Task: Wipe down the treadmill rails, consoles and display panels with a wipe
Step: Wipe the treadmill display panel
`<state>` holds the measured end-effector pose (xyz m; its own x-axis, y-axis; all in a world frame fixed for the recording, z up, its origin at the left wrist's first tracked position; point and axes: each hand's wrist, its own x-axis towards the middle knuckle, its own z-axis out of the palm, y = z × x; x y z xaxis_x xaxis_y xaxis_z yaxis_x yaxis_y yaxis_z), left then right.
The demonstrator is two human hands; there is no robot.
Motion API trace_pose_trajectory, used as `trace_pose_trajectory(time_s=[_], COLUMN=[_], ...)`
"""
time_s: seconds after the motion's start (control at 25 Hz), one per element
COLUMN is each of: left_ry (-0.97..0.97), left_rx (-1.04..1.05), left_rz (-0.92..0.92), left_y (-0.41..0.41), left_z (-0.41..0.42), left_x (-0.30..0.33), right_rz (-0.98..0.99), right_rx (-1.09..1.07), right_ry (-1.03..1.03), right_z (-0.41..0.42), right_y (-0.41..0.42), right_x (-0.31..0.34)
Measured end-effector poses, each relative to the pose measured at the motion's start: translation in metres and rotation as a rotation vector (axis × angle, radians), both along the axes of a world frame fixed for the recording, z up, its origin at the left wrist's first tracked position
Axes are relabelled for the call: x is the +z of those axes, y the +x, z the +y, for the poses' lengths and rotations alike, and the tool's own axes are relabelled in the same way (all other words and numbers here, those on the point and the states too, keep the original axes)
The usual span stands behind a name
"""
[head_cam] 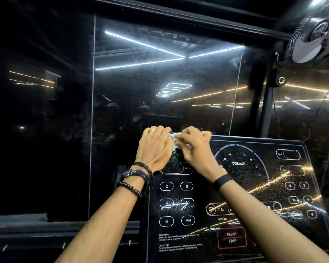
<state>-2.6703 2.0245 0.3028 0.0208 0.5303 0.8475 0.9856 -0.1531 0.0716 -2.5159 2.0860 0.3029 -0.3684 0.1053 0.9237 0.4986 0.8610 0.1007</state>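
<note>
We are in a dim gym. A treadmill console marked DISTANCE, INCLINE and PAUSE/STOP fills the lower right; a wall fan hangs upper right, and mirrored panels reflect ceiling strip lights

left hand: gold ring, black braided and beaded bracelets | right hand: black wristband | arms bare

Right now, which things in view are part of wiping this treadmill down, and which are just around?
In the job:
wipe, held between both hands
left hand
right hand
console panel, dusty and smeared

Just around:
wall fan
glass wall
</note>
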Motion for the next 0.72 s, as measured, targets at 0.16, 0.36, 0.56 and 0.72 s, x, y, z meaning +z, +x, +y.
trace_pose_trajectory(time_s=[0.16, 0.36, 0.56, 0.72], left_ry=[0.024, 0.027, 0.022, 0.028], left_rx=[-0.013, -0.014, -0.014, -0.017], left_rz=[-0.015, -0.03, -0.037, -0.048], left_y=[0.0, 0.002, 0.001, 0.003], left_z=[0.002, 0.002, 0.003, 0.002], left_x=[-0.001, -0.002, -0.002, -0.002], right_rz=[-0.004, 0.001, -0.113, 0.075], right_rx=[-0.019, -0.005, -0.013, -0.107], right_ry=[0.021, 0.039, 0.113, 0.037], right_z=[-0.008, -0.002, -0.013, 0.014], right_y=[-0.01, 0.005, 0.004, 0.032], right_x=[-0.017, -0.013, -0.04, -0.005])
